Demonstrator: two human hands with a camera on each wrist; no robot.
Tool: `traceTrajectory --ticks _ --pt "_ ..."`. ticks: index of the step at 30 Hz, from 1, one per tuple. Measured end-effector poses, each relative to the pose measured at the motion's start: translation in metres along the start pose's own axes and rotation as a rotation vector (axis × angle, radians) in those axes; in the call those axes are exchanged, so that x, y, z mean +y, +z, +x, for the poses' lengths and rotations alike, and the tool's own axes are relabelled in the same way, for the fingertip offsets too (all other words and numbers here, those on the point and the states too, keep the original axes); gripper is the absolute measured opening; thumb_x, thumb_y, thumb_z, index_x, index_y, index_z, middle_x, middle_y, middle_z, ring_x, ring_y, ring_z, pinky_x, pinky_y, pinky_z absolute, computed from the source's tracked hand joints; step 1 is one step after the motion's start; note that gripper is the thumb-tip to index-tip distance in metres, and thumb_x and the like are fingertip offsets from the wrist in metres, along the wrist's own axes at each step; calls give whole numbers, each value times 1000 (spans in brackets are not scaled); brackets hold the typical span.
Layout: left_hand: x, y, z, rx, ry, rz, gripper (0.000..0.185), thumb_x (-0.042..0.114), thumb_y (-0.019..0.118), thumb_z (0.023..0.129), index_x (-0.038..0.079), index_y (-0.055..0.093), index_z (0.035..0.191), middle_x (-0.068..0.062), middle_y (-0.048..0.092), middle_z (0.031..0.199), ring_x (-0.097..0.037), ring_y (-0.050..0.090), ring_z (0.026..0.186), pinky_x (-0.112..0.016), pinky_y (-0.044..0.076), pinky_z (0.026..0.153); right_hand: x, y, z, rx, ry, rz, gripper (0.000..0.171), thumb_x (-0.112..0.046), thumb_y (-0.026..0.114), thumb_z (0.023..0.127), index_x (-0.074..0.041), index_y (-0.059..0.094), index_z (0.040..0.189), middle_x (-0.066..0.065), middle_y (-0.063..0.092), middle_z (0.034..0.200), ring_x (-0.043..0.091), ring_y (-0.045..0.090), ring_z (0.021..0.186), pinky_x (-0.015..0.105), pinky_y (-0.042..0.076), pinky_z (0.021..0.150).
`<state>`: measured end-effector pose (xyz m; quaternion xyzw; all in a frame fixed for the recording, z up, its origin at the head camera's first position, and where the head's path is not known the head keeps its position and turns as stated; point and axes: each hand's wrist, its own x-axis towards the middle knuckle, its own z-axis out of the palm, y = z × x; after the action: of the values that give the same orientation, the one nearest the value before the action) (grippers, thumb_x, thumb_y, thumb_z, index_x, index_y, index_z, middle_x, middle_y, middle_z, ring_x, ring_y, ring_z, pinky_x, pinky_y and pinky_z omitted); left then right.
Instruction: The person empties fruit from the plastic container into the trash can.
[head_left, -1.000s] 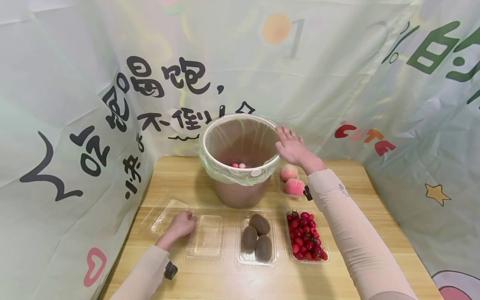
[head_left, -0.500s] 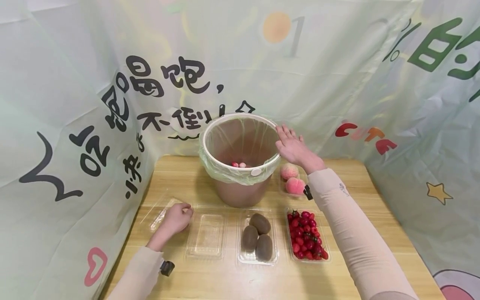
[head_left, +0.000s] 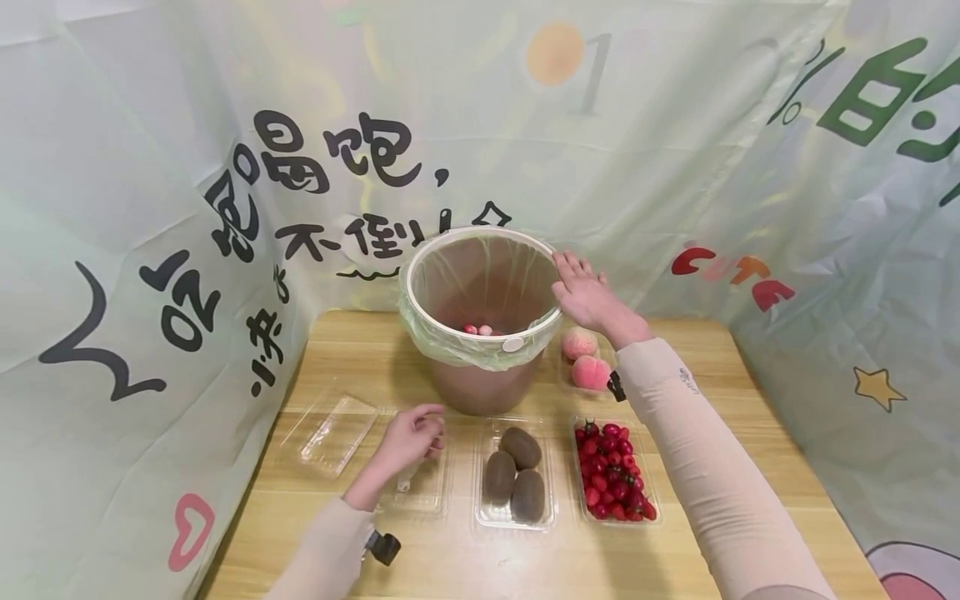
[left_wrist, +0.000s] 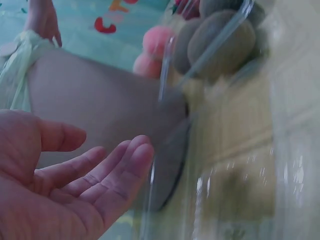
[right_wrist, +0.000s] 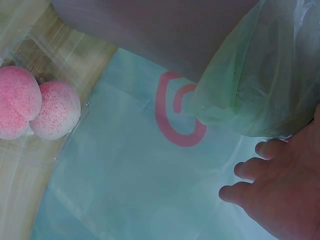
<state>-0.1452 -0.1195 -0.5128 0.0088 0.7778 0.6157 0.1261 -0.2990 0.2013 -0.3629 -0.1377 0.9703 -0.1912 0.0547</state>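
My left hand hovers over an empty clear plastic container, covering part of it. In the left wrist view its fingers are loosely bent with nothing in them. My right hand rests on the right side of the rim of a brownish bin, fingers straight. A thin green bag lines the bin and folds over that rim. Inside the bin lie small red and pale pink round items.
Another clear container is at left. Right of my left hand, kiwis sit in a clear tray, then a tray of small red fruits. Two peaches lie in a container under my right forearm. Printed cloth walls the table.
My left hand first draws slightly left, then moves right from between the two empty containers to above the nearer one. My right hand stays on the bin rim.
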Motion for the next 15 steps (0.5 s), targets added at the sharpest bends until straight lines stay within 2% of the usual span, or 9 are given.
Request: traceTrajectory --ticks 9,12,15 --pt "-6 35 -4 -76 9 -11 49 2 59 101 -10 51 147 -33 71 105 -22 71 75 -46 66 71 -2 2 2 6 -17 8 70 -32 21 107 -6 3 170 24 3 177 51 3 162 71 2 128" --pt "-8 44 -3 -109 6 -3 50 4 60 101 -7 50 150 -32 71 104 -20 70 75 -43 66 71 0 3 2 10 -8 12 70 -32 21 107 -6 3 170 23 3 177 51 2 162 71 2 129" --pt "-9 50 -1 -118 12 20 52 5 60 101 -6 49 151 -31 72 102 -17 67 69 -38 64 64 1 2 1 17 -7 14 70 -32 21 107 -7 3 170 23 3 177 51 3 162 71 2 129"
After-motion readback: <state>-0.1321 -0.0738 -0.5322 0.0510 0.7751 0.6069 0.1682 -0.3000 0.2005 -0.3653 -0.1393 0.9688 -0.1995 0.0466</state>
